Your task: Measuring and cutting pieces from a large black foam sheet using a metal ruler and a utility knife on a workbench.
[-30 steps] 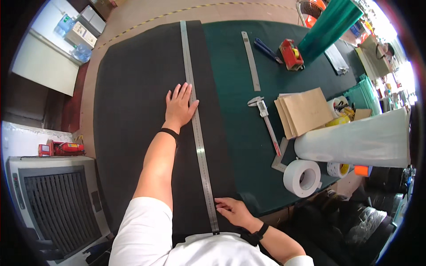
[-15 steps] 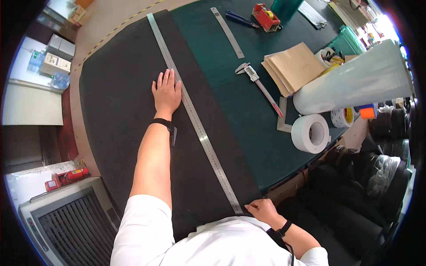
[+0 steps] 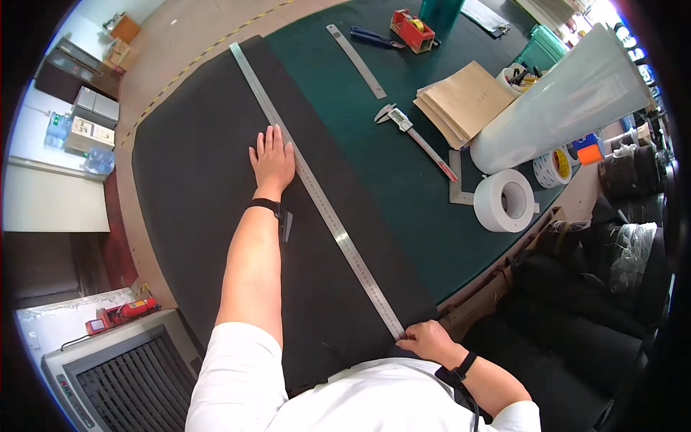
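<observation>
A long steel ruler lies slantwise across a sheet of black fabric-like material. My left hand rests flat on the black sheet with its fingers stretched forward, fingertips along the ruler's left edge. At the ruler's near end, close to my body, my right hand is closed, its thumb and curled fingers on the ruler's corner. The undersides of those fingers are hidden. Each wrist wears a black band.
On the green tabletop lie a short steel ruler, a digital caliper, a metal square, brown envelopes, a white tape roll and a large film roll. Black rolls lie at right; an air cooler stands at left.
My right hand has come from beside the ruler's near end onto its corner. My left hand stays flat by the ruler's edge. The whole view has shifted and turned slightly.
</observation>
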### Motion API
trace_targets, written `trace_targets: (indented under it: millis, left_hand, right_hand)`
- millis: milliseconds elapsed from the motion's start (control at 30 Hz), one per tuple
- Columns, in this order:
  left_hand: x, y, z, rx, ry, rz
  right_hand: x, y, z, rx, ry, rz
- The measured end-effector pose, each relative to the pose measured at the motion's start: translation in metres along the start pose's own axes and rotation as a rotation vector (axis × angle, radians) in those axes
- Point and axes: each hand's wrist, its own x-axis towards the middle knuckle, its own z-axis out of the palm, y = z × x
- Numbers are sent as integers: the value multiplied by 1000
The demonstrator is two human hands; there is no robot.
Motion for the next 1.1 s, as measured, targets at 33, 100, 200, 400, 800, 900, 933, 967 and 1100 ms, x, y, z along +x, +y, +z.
trace_targets:
  millis: [33, 100, 200, 400, 800, 900, 933, 967, 1100]
  left_hand:
    - [-1, 0, 0, 3, 2, 2]
    - [-3, 0, 0, 13, 21, 4]
    - [-3, 0, 1, 12, 29, 6]
    - [1, -8, 6, -44, 38, 1]
    - [2, -20, 1, -170, -46, -25]
    - [5, -13, -1, -178, -44, -19]
    - [3, -12, -2, -174, -52, -13]
    - [3, -11, -3, -171, -49, -22]
    - [6, -8, -2, -174, -70, -30]
  right_hand:
    - [0, -1, 0, 21, 6, 13]
    - [1, -1, -2, 37, 4, 12]
    - [2, -4, -6, 68, -2, 14]
    - [9, -20, -16, -233, -29, 42]
    - [61, -74, -30, -250, 339, -270]
    - [56, -72, -15, -340, 430, -305]
    - [54, -72, -11, -372, 470, -321]
    - [53, -72, -11, -375, 465, -329]
    - [52, -65, -13, -409, 438, -305]
